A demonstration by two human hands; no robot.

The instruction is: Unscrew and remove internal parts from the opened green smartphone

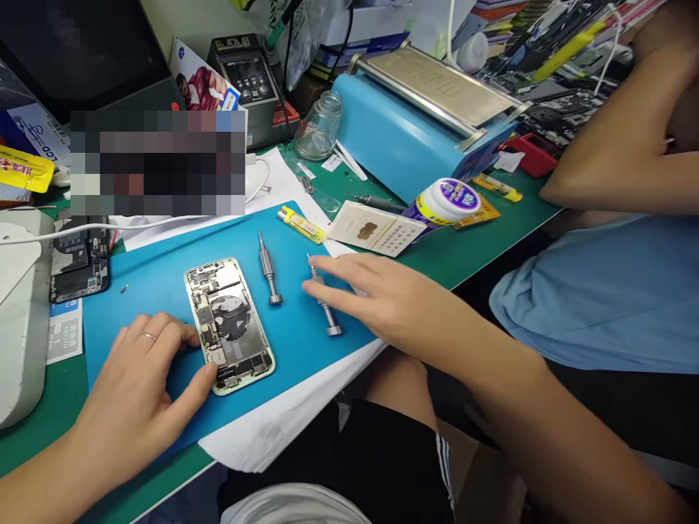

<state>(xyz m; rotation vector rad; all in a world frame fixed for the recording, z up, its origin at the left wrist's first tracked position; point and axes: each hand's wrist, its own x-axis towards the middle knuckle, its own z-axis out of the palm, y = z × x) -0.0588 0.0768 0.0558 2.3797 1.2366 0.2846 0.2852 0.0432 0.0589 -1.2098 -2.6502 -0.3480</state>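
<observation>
An opened phone (232, 331), its circuit board and round black-and-silver patch showing, lies on the blue mat (147, 284). My left hand (145, 378) is at its left edge, thumb and curled index finger apart, both at the frame and not wrapped round it. My right hand (376, 295) hovers with outstretched fingers over a grey precision screwdriver (326, 309), partly hiding its shaft; whether they touch I cannot tell. A second grey screwdriver (267, 269) lies between phone and right hand. Tiny loose parts (124, 289) rest left of the phone.
Behind the mat are a yellow lighter (301, 223), a cigarette box (376, 228), a white-lidded tub (445, 200), a glass jar (320, 124) and a blue machine (390, 131). Another phone (81, 258) lies left. Another person's arm (611, 138) rests at the right.
</observation>
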